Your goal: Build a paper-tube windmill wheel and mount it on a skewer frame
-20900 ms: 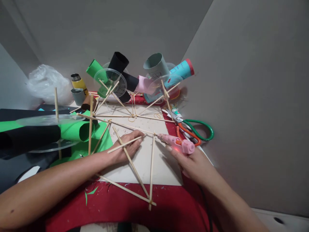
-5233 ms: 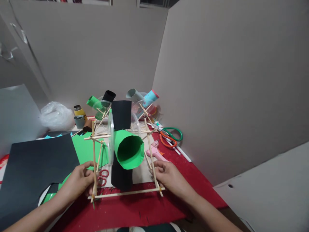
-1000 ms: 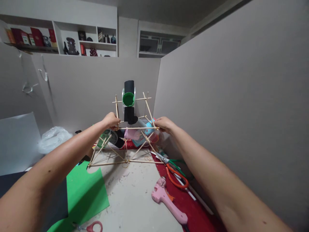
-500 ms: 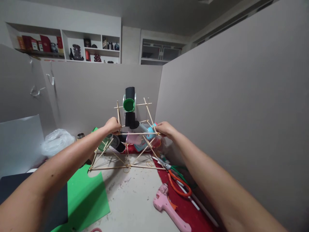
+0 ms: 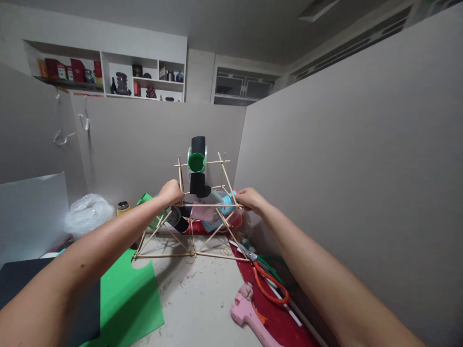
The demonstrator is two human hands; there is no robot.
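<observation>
A frame of thin wooden sticks [image 5: 210, 206] stands at the far part of the table, its upper part raised above a base of crossed sticks [image 5: 166, 256]. My left hand [image 5: 171, 193] is closed around its left upright near the crossbar. Opposite it, my right hand [image 5: 250, 199] pinches the right corner, where crossbar and slanted stick meet. Between the uprights, on a cross stick, sits a round piece with black flaps and a green cup [image 5: 197, 163]. A pale tube with a black end [image 5: 213, 193] shows below it. Fingertips of both hands are partly hidden.
Orange-handled scissors [image 5: 271, 284] and a pink glue gun [image 5: 244, 308] lie at the right on red cloth. Green foam sheet [image 5: 132, 299], a dark sheet [image 5: 81, 308] and a plastic bag [image 5: 88, 214] are at the left. Grey panels [image 5: 325, 159] enclose the table.
The camera view has tilted slightly, so the scene sits a little lower in the picture. Both hands keep their hold on the stick frame, which looks otherwise unchanged.
</observation>
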